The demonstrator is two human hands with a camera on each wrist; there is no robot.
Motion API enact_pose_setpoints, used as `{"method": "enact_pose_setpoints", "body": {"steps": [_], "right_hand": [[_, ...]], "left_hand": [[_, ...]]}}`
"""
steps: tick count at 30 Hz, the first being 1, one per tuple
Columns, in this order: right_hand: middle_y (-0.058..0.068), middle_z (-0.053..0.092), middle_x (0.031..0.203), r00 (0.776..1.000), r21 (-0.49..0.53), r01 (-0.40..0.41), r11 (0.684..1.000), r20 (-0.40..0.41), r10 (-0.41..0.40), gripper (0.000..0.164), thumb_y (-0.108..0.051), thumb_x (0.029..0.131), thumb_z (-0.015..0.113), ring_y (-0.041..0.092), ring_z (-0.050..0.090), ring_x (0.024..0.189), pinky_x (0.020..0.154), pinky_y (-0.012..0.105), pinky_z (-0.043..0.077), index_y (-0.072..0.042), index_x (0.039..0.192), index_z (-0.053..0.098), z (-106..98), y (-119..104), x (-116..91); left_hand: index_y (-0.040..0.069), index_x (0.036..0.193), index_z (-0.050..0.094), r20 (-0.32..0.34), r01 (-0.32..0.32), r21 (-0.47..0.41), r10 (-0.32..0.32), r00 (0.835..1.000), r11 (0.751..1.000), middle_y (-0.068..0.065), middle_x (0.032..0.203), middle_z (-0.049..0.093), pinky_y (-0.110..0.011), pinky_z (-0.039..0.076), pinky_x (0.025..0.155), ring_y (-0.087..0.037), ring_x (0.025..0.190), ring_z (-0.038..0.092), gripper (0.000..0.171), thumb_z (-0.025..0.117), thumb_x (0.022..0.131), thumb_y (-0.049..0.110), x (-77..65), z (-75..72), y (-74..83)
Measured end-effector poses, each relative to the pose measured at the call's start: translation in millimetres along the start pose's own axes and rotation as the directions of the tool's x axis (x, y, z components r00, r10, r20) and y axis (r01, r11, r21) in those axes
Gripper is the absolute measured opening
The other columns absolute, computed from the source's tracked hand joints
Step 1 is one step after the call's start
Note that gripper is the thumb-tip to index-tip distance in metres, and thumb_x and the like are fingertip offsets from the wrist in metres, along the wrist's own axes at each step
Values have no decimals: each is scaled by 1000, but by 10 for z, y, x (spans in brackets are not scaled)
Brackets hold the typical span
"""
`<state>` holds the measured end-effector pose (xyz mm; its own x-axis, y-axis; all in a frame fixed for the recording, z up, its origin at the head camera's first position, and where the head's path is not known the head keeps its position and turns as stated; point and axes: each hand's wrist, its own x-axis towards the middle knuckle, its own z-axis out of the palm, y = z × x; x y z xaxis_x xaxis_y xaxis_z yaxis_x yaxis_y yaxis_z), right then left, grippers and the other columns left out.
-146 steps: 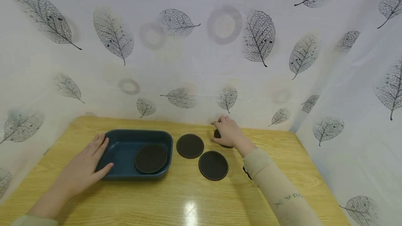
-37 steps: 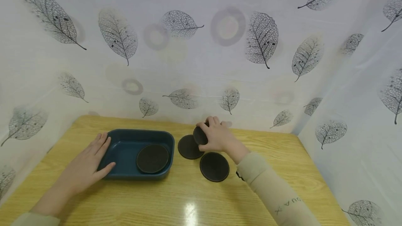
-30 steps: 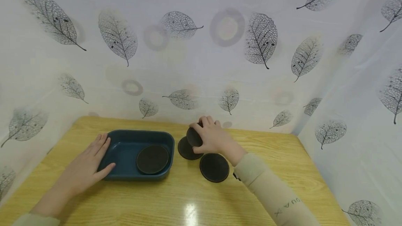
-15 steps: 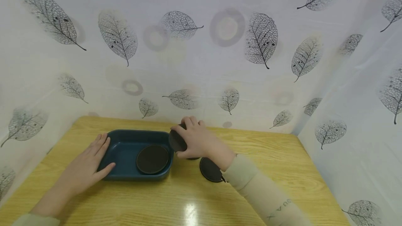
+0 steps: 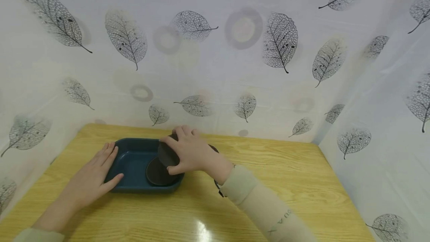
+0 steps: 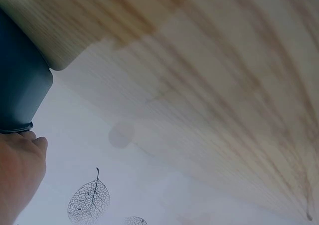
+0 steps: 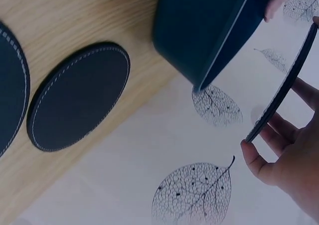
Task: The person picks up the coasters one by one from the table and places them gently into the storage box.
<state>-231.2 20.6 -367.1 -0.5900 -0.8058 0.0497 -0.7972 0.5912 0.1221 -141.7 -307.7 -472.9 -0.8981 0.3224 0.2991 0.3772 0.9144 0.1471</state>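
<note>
My right hand [image 5: 192, 151] grips a round black coaster [image 5: 167, 155] by its edges, tilted over the right part of a dark blue rectangular tray [image 5: 129, 171]. Beneath it another black coaster [image 5: 157, 176] lies flat in the tray, partly covered by the held one and my fingers. White stitching runs along the rim of the held coaster [image 7: 285, 88] in the right wrist view. At the tray's left end my left hand [image 5: 88, 176] rests on the rim, fingers straight and thumb spread. The left wrist view catches only part of this hand [image 6: 21, 170].
Two more stitched coasters, one whole [image 7: 79, 98] and one cut off at the frame edge [image 7: 11, 93], lie on the wooden table [image 5: 282, 174] right of the tray. My right hand and forearm mostly hide them in the head view. A leaf-patterned curtain [image 5: 208, 66] stands behind the table.
My right hand took a coaster from the back right of the table and carried it left, past the other coasters, to above the tray. My left hand stayed on the tray's rim.
</note>
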Motion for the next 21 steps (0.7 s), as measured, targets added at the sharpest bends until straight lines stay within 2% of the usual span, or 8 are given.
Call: {"method": "enact_pose_setpoints", "body": {"steps": [3, 5, 9, 12, 15, 16, 19, 21], "right_hand": [[9, 47, 151, 1000, -19, 14, 1000, 7, -14, 85, -69, 88, 68, 26, 44, 139, 108, 44, 45, -34, 161, 42, 61, -66, 58], [8, 47, 152, 1000, -40, 20, 999, 17, -19, 85, -70, 88, 68, 26, 45, 139, 108, 44, 46, -35, 161, 42, 102, -108, 93], [7, 47, 153, 999, -44, 29, 999, 39, -27, 85, -69, 88, 67, 24, 46, 138, 107, 42, 48, -36, 161, 41, 187, -179, 148], [6, 46, 155, 998, -41, 34, 999, 52, -31, 84, -70, 89, 67, 23, 46, 140, 109, 42, 48, -37, 162, 40, 250, -217, 183], [6, 45, 156, 997, -30, 39, 999, 62, -37, 84, -70, 90, 67, 23, 46, 142, 112, 42, 47, -37, 162, 40, 302, -246, 216], [6, 45, 157, 997, -23, 41, 999, 65, -39, 83, -69, 90, 67, 23, 46, 142, 113, 43, 47, -37, 162, 40, 314, -254, 224], [5, 45, 157, 996, -15, 49, 999, 80, -47, 82, -68, 90, 68, 23, 45, 143, 115, 44, 47, -38, 162, 41, 345, -273, 249], [4, 45, 157, 994, -22, 51, 998, 96, -48, 82, -69, 90, 68, 22, 45, 143, 117, 43, 46, -38, 161, 41, 365, -281, 260]], "left_hand": [[-11, 164, 22, 13, 9, -5, -9, 1000, 1000, -31, 174, 14, -11, -21, 122, -28, 168, -7, 92, 65, 104, 44, 5, -2, 0], [-12, 164, 21, 26, 14, -10, -13, 1000, 1000, -32, 174, 12, -12, -22, 122, -26, 167, -11, 92, 64, 104, 44, 5, -6, -1], [-12, 164, 23, 21, 8, 0, -8, 1000, 1000, -33, 173, 17, -11, -22, 122, -27, 167, -9, 92, 64, 104, 44, 1, -9, 3], [-12, 164, 24, 14, -1, 9, 1, 1000, 1000, -34, 172, 20, -10, -22, 121, -24, 167, -12, 92, 65, 104, 44, -1, -10, 7], [-12, 164, 22, 26, 4, 2, -4, 1000, 1000, -34, 173, 18, -10, -22, 121, -20, 166, -16, 92, 64, 104, 44, 2, -18, 11], [-12, 164, 21, 33, 9, -1, -9, 999, 1000, -34, 173, 16, -10, -23, 121, -21, 166, -16, 92, 63, 105, 44, 3, -22, 14], [-12, 164, 22, 42, 21, -14, -21, 999, 1000, -34, 173, 17, -11, -23, 121, -33, 168, -4, 92, 63, 105, 45, 12, -32, 21], [-11, 164, 22, 44, 25, -19, -24, 999, 1000, -34, 173, 17, -11, -23, 121, -37, 167, 1, 92, 63, 105, 45, 16, -37, 25]]}}
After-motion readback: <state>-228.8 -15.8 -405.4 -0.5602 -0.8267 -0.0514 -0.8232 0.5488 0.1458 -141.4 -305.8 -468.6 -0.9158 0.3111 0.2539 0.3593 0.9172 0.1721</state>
